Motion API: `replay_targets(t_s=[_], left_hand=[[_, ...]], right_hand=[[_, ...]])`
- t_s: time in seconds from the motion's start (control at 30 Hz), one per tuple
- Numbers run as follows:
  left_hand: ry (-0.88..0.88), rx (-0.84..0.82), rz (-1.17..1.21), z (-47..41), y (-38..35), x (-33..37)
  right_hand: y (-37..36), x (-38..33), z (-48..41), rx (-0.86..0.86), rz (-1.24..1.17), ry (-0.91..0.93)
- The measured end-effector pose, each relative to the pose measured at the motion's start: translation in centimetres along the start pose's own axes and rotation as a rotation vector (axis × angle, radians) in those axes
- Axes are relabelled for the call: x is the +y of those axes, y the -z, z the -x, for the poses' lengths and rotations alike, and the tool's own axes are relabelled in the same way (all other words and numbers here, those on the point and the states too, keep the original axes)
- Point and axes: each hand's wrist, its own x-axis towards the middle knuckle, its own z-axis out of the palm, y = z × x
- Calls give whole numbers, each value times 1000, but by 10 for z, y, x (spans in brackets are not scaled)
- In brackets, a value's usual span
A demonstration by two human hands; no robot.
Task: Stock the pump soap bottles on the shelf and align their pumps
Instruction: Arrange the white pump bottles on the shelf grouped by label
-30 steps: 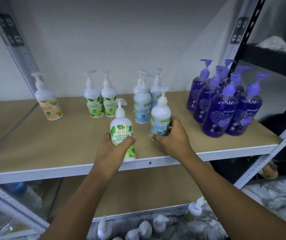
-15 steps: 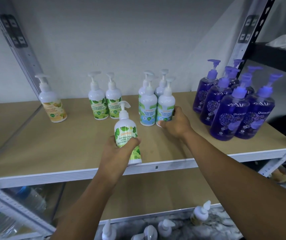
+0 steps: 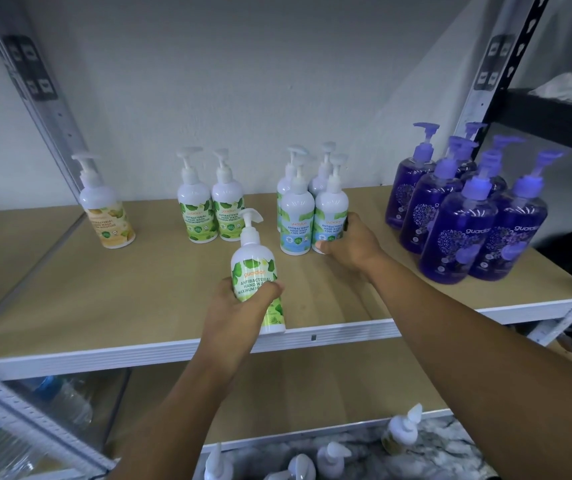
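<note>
The left hand (image 3: 234, 306) reaches forward at the front edge of the shelf (image 3: 104, 292), fingers wrapped around the green-label bottle (image 3: 255, 271), upright. At 2 o'clock from it, the right hand (image 3: 350, 244) stretches further, fingers curled on the blue-label bottle (image 3: 331, 216), standing on the shelf.

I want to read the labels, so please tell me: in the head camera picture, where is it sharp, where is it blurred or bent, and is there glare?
Head view: the green-label bottle in the left hand reads clearly; the purple bottles carry small bright highlights; the shelf posts bow outward from wide-angle distortion; bottles on the floor look soft.
</note>
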Motion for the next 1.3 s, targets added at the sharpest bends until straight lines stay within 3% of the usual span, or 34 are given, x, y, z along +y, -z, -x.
replay_targets(t_s=[0.17,0.33,0.67,0.87,1.03,1.3], left_hand=[[-2,-5,34,-2,5,-1],[-41,54,77,-4,22,6],[-299,112,-84,-17,91,7],[-374,112,-114,-27,102,-13],[-353,155,-151,-33,103,-28],[-273,256,-422,-34,103,-38]], right_hand=[[1,3,14,6,-58,-84],[-13,2,60,163,-23,-48],[-91,-52,106,-113,346,326],[-111,-51,111,-123,624,365],[-110,-51,112,-118,656,362],[-111,-50,110,-127,715,338]])
